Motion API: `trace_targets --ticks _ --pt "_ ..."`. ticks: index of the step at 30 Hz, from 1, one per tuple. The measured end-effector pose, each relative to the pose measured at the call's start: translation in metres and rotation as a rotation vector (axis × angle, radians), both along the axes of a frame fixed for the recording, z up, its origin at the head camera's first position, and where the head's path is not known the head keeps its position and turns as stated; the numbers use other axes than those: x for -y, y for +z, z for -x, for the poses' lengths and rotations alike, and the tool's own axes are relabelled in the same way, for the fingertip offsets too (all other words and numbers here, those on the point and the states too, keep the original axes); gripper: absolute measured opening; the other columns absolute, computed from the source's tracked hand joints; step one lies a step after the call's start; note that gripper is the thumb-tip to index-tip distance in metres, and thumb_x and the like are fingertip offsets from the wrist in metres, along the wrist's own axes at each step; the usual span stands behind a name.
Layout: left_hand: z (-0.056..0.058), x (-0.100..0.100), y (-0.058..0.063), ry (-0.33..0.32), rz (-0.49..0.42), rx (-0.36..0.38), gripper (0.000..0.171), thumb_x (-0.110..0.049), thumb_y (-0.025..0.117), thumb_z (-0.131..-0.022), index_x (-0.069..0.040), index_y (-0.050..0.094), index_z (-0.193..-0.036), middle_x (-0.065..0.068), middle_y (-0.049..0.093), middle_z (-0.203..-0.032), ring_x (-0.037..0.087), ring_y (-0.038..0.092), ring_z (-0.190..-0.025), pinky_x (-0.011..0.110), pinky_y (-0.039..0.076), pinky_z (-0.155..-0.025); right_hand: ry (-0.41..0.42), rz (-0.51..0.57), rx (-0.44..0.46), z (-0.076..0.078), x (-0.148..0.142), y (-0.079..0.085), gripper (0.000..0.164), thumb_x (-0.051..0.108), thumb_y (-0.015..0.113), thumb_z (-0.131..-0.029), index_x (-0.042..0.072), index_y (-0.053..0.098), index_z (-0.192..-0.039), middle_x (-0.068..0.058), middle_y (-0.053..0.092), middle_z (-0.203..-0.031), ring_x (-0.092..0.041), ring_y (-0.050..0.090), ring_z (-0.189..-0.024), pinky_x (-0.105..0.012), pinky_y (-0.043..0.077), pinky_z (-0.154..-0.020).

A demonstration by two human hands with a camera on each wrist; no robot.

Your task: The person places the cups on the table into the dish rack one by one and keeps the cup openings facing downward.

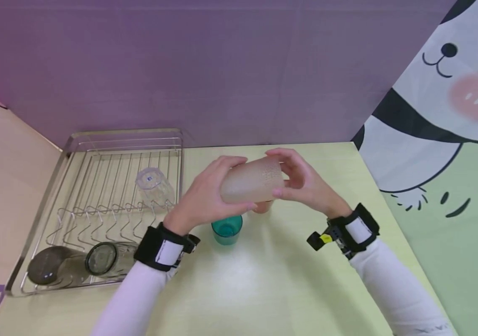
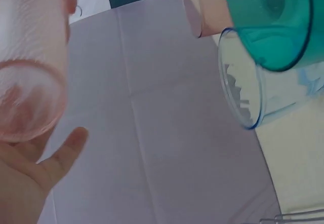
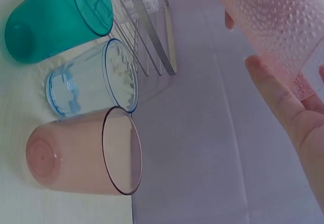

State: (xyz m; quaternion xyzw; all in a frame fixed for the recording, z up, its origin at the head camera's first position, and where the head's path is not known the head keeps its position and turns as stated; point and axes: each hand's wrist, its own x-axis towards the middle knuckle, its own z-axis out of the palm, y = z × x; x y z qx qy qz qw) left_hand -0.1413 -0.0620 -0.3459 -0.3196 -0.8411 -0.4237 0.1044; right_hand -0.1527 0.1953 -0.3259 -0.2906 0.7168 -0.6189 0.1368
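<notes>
A frosted pink cup with a bumpy surface (image 1: 250,181) is held on its side in the air above the table, between both hands. My left hand (image 1: 205,193) grips its left end, thumb on the near side and fingers over the far side. At the right end, my right hand (image 1: 309,187) holds it between thumb and fingers. Below the hands stands a teal cup (image 1: 227,229). Beside that are a clear cup with blue markings (image 3: 91,82) and a smooth pink cup (image 3: 76,153). The held cup hides most of these two in the head view.
On the left lies a metal wire rack (image 1: 108,172). A clear faceted glass (image 1: 155,186) rests upside down on it, with two dark-tinted glasses (image 1: 56,267) lying at its near end. A purple cloth wall (image 1: 222,74) bounds the table's far edge.
</notes>
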Motion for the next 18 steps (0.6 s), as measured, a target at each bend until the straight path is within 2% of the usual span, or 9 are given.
trace_targets --ticks 8,14,18 --pt "0.002 -0.005 -0.008 -0.033 -0.162 -0.156 0.075 -0.030 0.090 -0.067 -0.008 0.056 -0.130 0.008 0.061 -0.126 0.020 0.059 -0.111 0.040 0.054 -0.092 0.016 0.039 0.033 -0.002 0.001 0.000 0.069 0.008 0.072 -0.088 0.014 0.036 -0.146 0.001 0.043 -0.142 -0.020 0.047 -0.126 -0.035 0.059 -0.090" --pt "0.002 -0.008 -0.016 -0.042 -0.292 -0.188 0.074 -0.022 0.092 -0.063 -0.005 0.059 -0.126 0.012 0.063 -0.125 0.024 0.060 -0.115 0.042 0.054 -0.094 0.006 0.037 0.036 -0.003 0.002 0.002 0.067 0.015 0.072 -0.090 0.016 0.036 -0.147 0.002 0.044 -0.142 -0.018 0.046 -0.126 -0.030 0.056 -0.093" --pt "0.003 -0.010 -0.020 -0.043 -0.333 -0.203 0.074 -0.021 0.092 -0.061 -0.004 0.059 -0.125 0.014 0.064 -0.124 0.025 0.060 -0.114 0.042 0.054 -0.094 0.010 0.034 0.041 -0.003 0.002 0.002 0.066 0.016 0.071 -0.091 0.017 0.036 -0.146 0.003 0.044 -0.142 -0.018 0.046 -0.126 -0.029 0.055 -0.094"
